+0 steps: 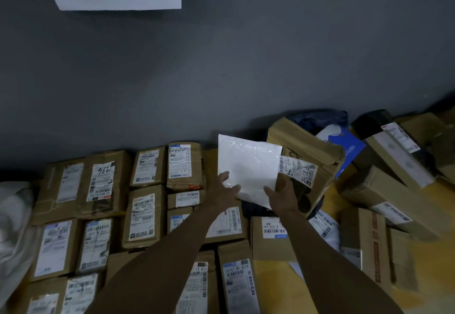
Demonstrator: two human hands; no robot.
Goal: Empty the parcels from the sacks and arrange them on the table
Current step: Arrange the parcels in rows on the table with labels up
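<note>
Yellow desk (269,275) against grey wall (221,67), crowded with boxes (145,215). White mailer (248,165) gripped by fingers (234,188) of left hand (225,188) and right hand (280,194).

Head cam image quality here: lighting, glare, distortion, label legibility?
Head view: dim overall; the white mailer is the brightest patch, with slight sheen near its top; wide-angle bends the rows toward the edges; labels on the cardboard boxes are soft, small print unreadable.

Parcel sorting room, labelled cartons (145,215), grey wall (246,67)
</note>
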